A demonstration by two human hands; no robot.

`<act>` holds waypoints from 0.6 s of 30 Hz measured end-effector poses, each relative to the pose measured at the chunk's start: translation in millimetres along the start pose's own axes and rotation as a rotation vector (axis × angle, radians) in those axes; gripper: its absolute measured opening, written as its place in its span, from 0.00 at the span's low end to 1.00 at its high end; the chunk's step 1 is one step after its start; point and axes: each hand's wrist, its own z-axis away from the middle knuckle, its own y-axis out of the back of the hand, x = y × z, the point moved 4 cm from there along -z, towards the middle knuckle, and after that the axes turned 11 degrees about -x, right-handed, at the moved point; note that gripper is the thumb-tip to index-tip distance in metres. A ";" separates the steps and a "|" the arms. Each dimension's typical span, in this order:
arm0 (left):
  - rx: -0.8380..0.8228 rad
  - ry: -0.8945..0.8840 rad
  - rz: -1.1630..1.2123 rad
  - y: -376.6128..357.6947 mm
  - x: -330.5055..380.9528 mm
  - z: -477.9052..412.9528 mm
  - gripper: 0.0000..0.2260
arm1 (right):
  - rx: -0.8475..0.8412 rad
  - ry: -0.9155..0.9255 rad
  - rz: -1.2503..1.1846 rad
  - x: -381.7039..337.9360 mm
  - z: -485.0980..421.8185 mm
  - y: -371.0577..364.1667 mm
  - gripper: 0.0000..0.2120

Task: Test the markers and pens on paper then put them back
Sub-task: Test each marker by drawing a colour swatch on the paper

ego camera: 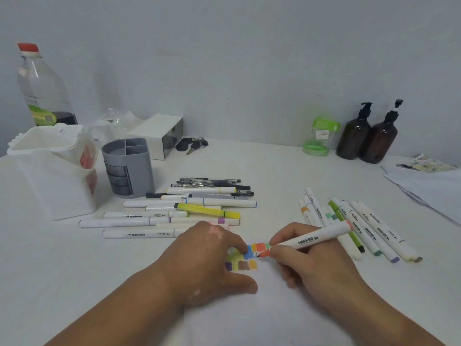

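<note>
Pinched between thumb and fingers of the right hand (306, 260): a white marker (311, 239) with an orange tip, slanted, tip down on the colour swatches (249, 264), capped end pointing up and right. Swatches on a white paper (274, 320) lying flat on the table (274, 171). Left hand (209, 255) pressing on the paper over the swatches' left side, fingers spread and slightly bent, one fingertip on the blue patch, thumb out toward the near edge.

Behind and left of the swatches, a loose pile of markers and pens (189, 208), mostly white barrels, one yellow-green, dark pens at the back. Right of the swatches, a row of markers (361, 228) lying side by side.

Farther back and left of the swatches, a grey pen holder (128, 168) standing upright, a white tub (50, 176) beside it, a red-capped bottle (42, 88) beyond. Straight behind, a white box (159, 133) and keys (193, 144). Far back and right, a green packet (319, 138) and two brown pump bottles (366, 138). Far right, loose sheets (429, 188).
</note>
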 end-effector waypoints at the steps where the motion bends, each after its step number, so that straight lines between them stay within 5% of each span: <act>1: 0.002 0.003 -0.003 0.0 -0.2 -0.3 0.27 | 0.008 -0.008 0.014 0.8 -0.4 0.4 0.05; 18: -0.003 0.018 -0.031 -2.3 -3.9 -2.4 0.28 | -0.033 -0.041 0.211 1.2 -1.4 -0.9 0.04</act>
